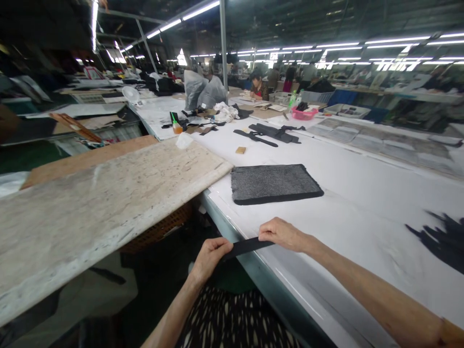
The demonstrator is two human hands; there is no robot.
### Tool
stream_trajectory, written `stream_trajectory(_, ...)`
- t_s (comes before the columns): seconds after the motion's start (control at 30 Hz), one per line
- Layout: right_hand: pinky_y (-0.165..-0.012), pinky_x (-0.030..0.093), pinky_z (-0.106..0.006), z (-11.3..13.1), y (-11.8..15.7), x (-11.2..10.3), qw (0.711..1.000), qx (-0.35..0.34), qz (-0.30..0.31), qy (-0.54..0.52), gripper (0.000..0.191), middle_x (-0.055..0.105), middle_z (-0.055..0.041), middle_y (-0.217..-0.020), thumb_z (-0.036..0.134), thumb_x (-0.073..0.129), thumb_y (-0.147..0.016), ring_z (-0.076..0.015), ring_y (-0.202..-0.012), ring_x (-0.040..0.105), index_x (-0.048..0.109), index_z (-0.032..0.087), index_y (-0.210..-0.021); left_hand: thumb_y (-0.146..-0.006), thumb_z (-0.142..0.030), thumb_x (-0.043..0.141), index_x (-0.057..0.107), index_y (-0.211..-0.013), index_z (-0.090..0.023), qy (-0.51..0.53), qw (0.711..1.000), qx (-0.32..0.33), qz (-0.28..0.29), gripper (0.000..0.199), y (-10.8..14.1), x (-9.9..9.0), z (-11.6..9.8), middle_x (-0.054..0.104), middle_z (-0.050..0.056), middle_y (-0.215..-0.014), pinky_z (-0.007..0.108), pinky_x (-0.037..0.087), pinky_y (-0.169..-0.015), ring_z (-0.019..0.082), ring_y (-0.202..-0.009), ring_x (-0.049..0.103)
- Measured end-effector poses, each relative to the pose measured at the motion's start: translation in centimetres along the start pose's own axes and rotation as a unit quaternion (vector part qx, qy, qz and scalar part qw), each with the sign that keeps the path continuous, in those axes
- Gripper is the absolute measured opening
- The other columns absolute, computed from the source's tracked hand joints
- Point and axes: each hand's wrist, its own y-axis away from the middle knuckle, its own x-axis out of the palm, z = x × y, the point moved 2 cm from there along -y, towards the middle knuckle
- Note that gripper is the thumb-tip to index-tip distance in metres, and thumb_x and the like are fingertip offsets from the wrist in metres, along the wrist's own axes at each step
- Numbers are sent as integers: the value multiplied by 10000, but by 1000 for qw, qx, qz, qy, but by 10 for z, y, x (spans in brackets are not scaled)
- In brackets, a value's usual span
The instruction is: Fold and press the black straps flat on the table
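Observation:
A narrow black fabric strip (pixel 245 247) stretches between my two hands at the table's near edge. My left hand (pixel 213 255) pinches its left end between thumb and fingers, just off the edge. Over the white tabletop, my right hand (pixel 281 233) is closed on the other end. Beyond them lies a neat rectangular stack of dark strips (pixel 273 182), grey on top with a black front side. A loose heap of black strips (pixel 444 239) lies to the right, cut off by the frame.
A stained pale board (pixel 108 198) adjoins the table on the left. Farther back are a small tan block (pixel 240 150), black fabric pieces (pixel 271 133), an orange glue bottle (pixel 177 126) and a pink basket (pixel 304 113). A person (pixel 259 88) sits at the far end.

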Motion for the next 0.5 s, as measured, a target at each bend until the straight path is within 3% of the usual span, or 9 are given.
stream_trajectory(0.3,-590,368,-224,-81,65,-40,990,119,-61,-45,253,499,15,-598,339,441,-778,-122,-612,483,499,167,-601,-654,-461,623,596,-558,-142,1,999,-27,34,334,-14,23,10,437,-41,-460,217,224,-427,84,-440,347)
stream_trajectory(0.4,-558,338,-234,-107,88,-54,976,178,-128,16,260,502,13,-583,347,414,-780,-127,-585,468,493,176,-601,-666,-457,602,598,-558,-142,-23,999,-21,31,333,-17,31,11,423,-41,-464,222,223,-438,87,-455,339)
stream_trajectory(0.5,-559,331,-244,-114,101,-60,949,217,-220,63,264,535,13,-613,337,384,-802,-132,-586,478,523,185,-638,-674,-469,586,600,-560,-140,-34,999,-10,26,348,-18,36,9,418,-37,-476,228,229,-457,92,-477,339)
